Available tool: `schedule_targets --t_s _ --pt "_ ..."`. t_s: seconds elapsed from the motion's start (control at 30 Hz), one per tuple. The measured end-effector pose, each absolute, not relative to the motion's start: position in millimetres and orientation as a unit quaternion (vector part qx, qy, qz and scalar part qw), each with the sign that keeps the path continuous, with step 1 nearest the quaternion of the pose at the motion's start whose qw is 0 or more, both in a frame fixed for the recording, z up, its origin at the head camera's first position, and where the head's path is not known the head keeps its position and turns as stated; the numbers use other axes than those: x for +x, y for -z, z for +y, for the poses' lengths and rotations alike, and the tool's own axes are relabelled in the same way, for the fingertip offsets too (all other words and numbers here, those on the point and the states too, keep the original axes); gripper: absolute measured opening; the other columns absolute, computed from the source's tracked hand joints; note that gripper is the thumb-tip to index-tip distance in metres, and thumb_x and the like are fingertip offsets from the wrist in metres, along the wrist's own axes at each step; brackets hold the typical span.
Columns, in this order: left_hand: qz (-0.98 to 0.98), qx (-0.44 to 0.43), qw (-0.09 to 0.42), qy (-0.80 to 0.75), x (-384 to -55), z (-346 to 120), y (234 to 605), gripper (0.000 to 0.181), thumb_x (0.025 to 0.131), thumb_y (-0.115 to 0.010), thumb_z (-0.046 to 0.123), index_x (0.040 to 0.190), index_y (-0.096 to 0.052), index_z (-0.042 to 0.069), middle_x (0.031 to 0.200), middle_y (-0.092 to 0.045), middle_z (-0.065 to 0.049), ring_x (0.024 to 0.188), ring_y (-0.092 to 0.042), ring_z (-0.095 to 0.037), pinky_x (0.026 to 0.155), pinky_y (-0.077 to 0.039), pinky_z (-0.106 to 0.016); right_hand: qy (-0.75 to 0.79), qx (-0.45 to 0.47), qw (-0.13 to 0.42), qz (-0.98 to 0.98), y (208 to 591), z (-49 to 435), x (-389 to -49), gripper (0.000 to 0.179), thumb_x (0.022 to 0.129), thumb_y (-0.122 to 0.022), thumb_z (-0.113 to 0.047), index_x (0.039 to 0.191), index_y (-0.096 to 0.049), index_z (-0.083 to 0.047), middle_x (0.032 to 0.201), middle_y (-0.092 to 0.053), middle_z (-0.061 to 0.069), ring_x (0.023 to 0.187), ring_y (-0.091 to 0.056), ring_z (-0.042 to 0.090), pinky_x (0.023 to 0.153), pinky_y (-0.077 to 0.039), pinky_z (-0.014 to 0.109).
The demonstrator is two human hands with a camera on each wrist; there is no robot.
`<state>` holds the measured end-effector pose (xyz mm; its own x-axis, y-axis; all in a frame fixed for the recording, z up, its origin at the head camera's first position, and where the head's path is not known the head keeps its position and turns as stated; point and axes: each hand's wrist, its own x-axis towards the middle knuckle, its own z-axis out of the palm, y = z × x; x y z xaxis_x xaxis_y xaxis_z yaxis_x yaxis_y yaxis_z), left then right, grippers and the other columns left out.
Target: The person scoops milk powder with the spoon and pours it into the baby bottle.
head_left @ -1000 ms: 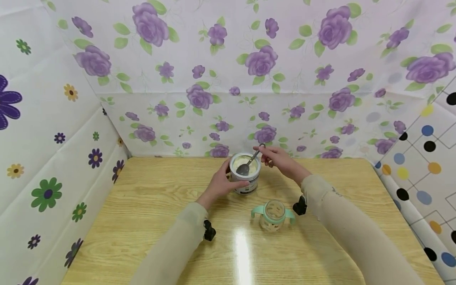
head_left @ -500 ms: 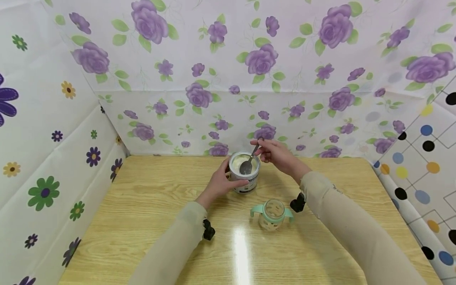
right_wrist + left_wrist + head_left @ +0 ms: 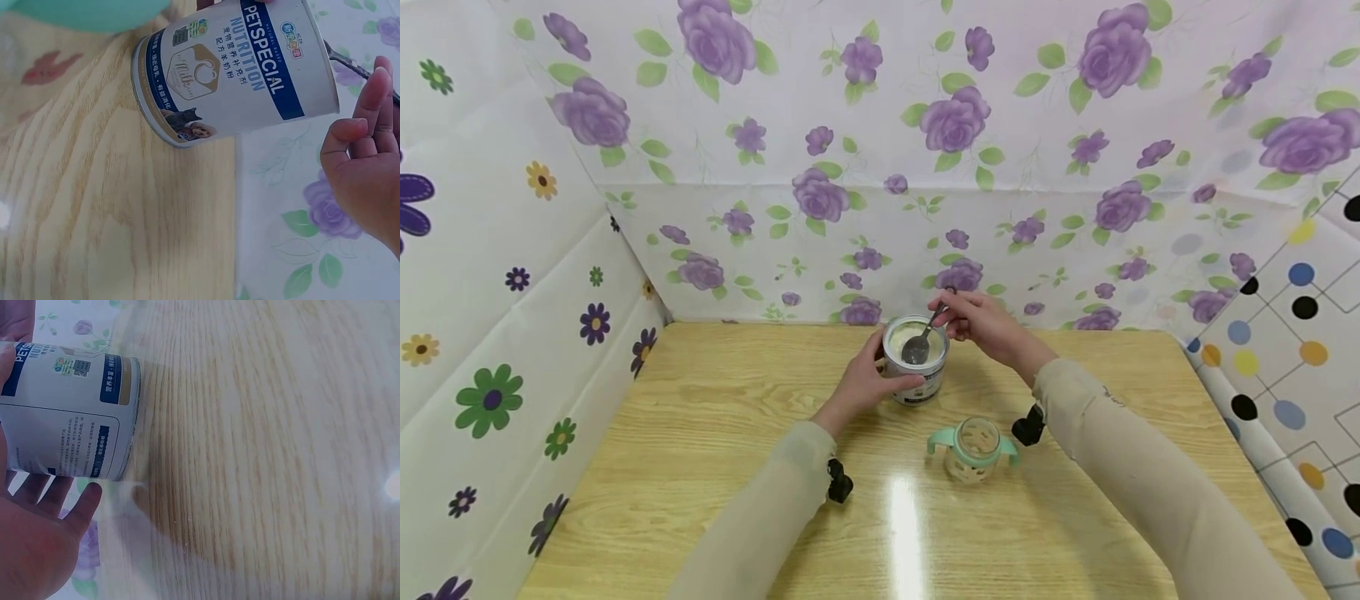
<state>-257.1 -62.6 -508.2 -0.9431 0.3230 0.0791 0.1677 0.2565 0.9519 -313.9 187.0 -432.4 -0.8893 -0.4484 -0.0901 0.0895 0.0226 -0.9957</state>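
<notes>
1. While your left hand (image 3: 865,385) grips the can (image 3: 919,385) near the back edge (image 3: 775,326) of the worktop (image 3: 715,400), your right hand (image 3: 982,323) pinches the spoon (image 3: 917,349) leaning inside.
2. Worktop extends to both sides; the handled bottle (image 3: 973,463) stands nearer you.

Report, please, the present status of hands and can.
Left hand around can. Right hand holding spoon, its bowl inside can. Handled jar apart, apparently not blocking.

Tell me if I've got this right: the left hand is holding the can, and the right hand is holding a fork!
Not quite: it isn't a fork. The right hand is holding a spoon; the head view shows its rounded bowl. The left hand is holding the can, just as you said.
</notes>
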Motion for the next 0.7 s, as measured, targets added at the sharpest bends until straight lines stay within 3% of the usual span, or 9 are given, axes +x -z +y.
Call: schedule_targets --t_s 0.23,0.7 --pt "0.794 0.145 0.071 -0.587 -260 -63 512 0.096 0.087 -0.093 0.029 0.164 -0.038 0.029 0.153 -0.055 0.0 0.143 -0.052 -0.025 0.121 -0.042 -0.052 0.65 -0.15 0.192 0.72 424 191 -311 0.048 0.115 -0.048 -0.043 0.124 -0.068 0.0 0.094 -0.073 0.0 0.075 -0.061 0.015 0.066 -0.043 0.027" --pt "0.78 0.128 0.062 -0.609 -262 -62 518 0.096 0.083 -0.096 0.032 0.163 -0.043 0.029 0.153 -0.056 -0.002 0.142 -0.053 -0.029 0.118 -0.045 -0.053 0.605 -0.19 0.089 0.768 412 204 -297 0.039 0.114 -0.056 -0.036 0.124 -0.075 -0.004 0.103 -0.081 0.004 0.076 -0.067 0.021 0.071 -0.048 0.029"
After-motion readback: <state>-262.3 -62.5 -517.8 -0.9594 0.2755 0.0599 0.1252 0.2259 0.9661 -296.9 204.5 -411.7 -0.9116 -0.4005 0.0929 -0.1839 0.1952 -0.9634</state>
